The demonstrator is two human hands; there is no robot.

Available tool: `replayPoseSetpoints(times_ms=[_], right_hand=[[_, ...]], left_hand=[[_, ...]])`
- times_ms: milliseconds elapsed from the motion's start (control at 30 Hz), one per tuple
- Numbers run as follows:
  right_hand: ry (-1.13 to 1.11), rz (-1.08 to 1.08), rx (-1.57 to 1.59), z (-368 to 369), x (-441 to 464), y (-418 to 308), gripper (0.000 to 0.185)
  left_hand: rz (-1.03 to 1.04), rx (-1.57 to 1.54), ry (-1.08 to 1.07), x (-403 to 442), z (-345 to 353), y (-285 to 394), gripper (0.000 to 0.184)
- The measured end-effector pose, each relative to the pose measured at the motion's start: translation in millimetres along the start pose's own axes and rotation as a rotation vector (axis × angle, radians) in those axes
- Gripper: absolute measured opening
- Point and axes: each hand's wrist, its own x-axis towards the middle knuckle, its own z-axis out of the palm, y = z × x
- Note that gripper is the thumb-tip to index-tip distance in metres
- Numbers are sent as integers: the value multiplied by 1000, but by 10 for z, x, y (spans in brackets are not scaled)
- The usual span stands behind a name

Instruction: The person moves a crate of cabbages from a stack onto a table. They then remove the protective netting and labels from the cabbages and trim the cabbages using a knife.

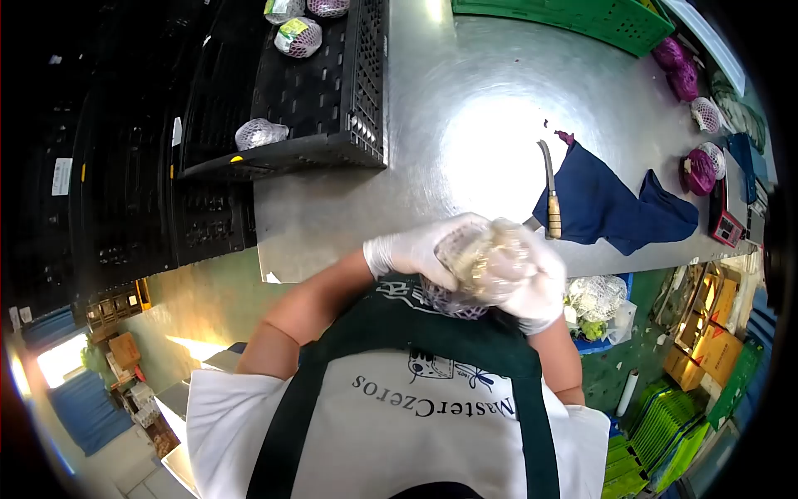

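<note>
My left hand [428, 254], in a white glove, curls around one side of a red cabbage in white foam netting [453, 301], close to my chest at the table's near edge. From the other side my right hand [536, 287], also gloved, grips a shiny, pale clear wrap [495, 262] bunched over it. Motion blurs the wrap, and the fingers partly hide the cabbage. Just beyond my right hand, a wooden-handled curved knife [553, 204] lies on a dark blue cloth [611, 200].
A black crate [366, 100] with several wrapped cabbages [298, 37] stands left on the metal table [416, 175]. A green crate [573, 21] is at the back. Red cabbages [698, 172] and a red-framed device [728, 226] sit right. Below is a blue bin [628, 287] holding trimmings.
</note>
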Motion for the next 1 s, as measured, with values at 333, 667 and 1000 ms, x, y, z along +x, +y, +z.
replayPoseSetpoints(times_ms=[333, 667, 1000], right_hand=[[-13, -567, 296, 85, -67, -382, 19], [123, -588, -98, 211, 532, -62, 12], [205, -719, -83, -447, 822, -1347, 11]], left_hand=[[-165, -109, -18, 140, 122, -161, 108], [-51, 262, 80, 182, 90, 289, 83], [64, 101, 145, 426, 53, -288, 25]])
